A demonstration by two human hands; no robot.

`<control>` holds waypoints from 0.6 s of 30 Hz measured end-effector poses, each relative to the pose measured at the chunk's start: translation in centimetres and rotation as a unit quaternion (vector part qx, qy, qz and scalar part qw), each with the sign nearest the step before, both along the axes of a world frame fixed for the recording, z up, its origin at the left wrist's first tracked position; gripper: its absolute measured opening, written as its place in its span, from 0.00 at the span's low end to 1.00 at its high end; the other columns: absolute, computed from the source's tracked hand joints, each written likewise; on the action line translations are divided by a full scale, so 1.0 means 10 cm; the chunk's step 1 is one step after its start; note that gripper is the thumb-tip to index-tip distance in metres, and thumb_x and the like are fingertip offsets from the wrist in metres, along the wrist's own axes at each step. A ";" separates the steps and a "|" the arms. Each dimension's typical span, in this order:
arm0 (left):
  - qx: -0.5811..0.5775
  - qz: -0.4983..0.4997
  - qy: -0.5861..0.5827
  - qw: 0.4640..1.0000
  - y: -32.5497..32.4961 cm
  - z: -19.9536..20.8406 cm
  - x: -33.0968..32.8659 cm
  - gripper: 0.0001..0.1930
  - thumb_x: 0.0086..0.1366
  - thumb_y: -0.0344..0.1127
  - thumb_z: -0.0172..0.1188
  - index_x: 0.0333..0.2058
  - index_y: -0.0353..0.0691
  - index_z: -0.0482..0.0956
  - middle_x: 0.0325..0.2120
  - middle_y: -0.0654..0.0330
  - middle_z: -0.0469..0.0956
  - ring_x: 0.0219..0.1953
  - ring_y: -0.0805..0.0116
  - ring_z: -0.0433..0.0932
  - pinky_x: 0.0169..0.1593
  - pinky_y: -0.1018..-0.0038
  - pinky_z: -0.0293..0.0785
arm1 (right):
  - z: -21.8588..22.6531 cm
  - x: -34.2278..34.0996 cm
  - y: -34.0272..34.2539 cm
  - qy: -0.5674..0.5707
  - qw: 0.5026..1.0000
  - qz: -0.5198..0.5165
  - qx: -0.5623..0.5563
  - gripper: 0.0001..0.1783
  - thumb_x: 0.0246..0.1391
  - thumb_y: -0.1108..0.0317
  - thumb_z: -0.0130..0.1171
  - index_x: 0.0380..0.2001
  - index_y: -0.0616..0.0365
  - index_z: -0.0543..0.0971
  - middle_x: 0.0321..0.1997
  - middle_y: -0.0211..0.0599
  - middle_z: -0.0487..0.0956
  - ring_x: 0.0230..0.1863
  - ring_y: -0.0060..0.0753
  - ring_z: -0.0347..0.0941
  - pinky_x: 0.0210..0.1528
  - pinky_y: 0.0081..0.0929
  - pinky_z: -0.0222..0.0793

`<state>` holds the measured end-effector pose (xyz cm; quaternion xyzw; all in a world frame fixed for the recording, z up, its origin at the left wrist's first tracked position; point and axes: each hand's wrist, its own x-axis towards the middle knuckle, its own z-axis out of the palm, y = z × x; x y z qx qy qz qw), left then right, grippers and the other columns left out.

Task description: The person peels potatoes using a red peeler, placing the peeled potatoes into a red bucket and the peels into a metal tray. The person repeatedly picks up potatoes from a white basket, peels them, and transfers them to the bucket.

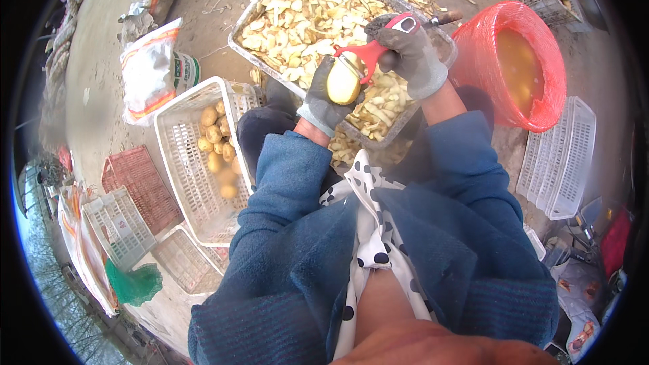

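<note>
Knotted scarf [370,247], left grip [320,99] clasping smooth oval potato [343,88], right grip [419,57] clasping Y-shaped peeler [370,53]

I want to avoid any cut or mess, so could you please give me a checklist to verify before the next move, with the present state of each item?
1. Potato held: ok, it is in the left hand.
2. Peeler held: ok, the red tool is in the right hand.
3. Hands covered: ok, both wear grey gloves.
4. Peeler clear of the left fingers: cannot tell; they are close together.
5. Potato peeled all round: cannot tell; the visible side looks pale and bare, the underside is hidden.
6. Peelings contained: not ok; many fill the tray, but some lie on the ground outside it.
</note>
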<state>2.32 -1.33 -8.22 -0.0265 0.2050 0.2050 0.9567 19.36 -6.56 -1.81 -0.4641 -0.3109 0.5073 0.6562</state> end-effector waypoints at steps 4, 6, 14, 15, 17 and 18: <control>0.064 -0.043 -0.102 0.992 -0.09 0.22 -0.09 0.23 0.58 0.53 0.48 0.44 0.43 0.69 0.36 0.55 0.73 0.35 0.57 0.73 0.25 0.70 0.71 | -0.03 0.16 0.13 -0.118 0.982 -0.019 -0.146 0.06 0.46 0.69 0.54 0.23 0.61 0.74 0.13 0.30 0.69 0.12 0.22 0.64 0.15 0.19 0.61; 0.036 -0.021 -0.101 0.994 -0.09 0.32 -0.14 0.25 0.56 0.57 0.49 0.45 0.45 0.70 0.39 0.54 0.73 0.38 0.54 0.73 0.29 0.65 0.71 | -0.05 0.17 0.13 -0.109 0.977 -0.112 -0.145 0.06 0.44 0.71 0.57 0.24 0.61 0.72 0.17 0.31 0.71 0.15 0.21 0.66 0.16 0.18 0.61; -0.028 0.021 -0.074 0.997 -0.06 0.00 -0.01 0.26 0.62 0.51 0.41 0.51 0.38 0.61 0.48 0.51 0.65 0.47 0.52 0.65 0.48 0.64 0.66 | 0.02 -0.02 -0.11 0.083 0.995 -0.018 0.057 0.12 0.47 0.67 0.55 0.33 0.64 0.74 0.26 0.35 0.75 0.24 0.24 0.70 0.25 0.19 0.67; -0.029 0.023 -0.059 0.998 -0.06 0.02 0.01 0.26 0.62 0.51 0.41 0.52 0.38 0.61 0.48 0.51 0.64 0.47 0.53 0.65 0.48 0.65 0.66 | 0.02 -0.11 -0.12 0.049 0.997 0.033 0.055 0.12 0.49 0.67 0.52 0.34 0.65 0.73 0.29 0.35 0.75 0.27 0.25 0.71 0.27 0.19 0.68; -0.034 0.024 -0.033 0.999 -0.05 0.04 0.08 0.25 0.62 0.51 0.40 0.52 0.39 0.61 0.50 0.51 0.63 0.47 0.55 0.65 0.49 0.65 0.66 | -0.09 -0.13 -0.12 0.082 0.994 0.069 0.022 0.11 0.48 0.68 0.52 0.34 0.64 0.72 0.27 0.34 0.73 0.25 0.25 0.70 0.26 0.18 0.66; -0.050 0.040 0.044 0.997 -0.07 0.13 0.07 0.20 0.59 0.44 0.47 0.47 0.39 0.66 0.42 0.52 0.68 0.43 0.59 0.69 0.45 0.68 0.68 | -0.18 -0.07 -0.03 0.154 0.986 0.059 -0.007 0.10 0.45 0.69 0.55 0.32 0.63 0.72 0.24 0.32 0.72 0.21 0.23 0.68 0.21 0.18 0.63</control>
